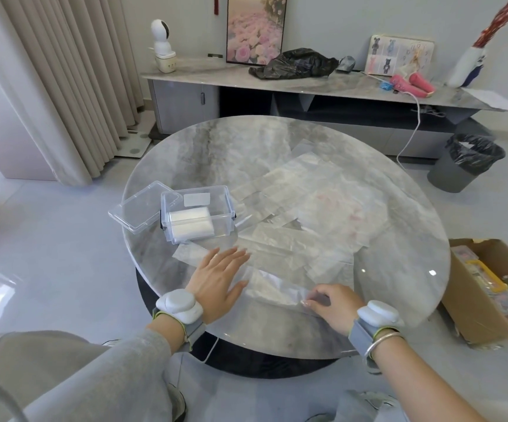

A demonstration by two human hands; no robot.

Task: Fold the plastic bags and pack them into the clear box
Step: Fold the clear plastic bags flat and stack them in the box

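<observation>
A clear plastic bag [274,287] lies folded into a long strip near the front of the round marble table [210,141]. My left hand [216,278] presses flat on its left end with straight fingers. My right hand [330,306] pinches the strip's right end against the table. Several more clear bags [307,205] lie flat and overlapping across the table's middle and right. The clear box [198,213] stands open at the left, with white folded bags [190,225] inside. Its lid [140,208] leans against the box's left side.
A cardboard box [490,290] of items stands on the floor at the right. A grey bin [465,162] with a black liner is beyond the table. A low cabinet [307,83] along the wall carries a black bag, a camera and pink items.
</observation>
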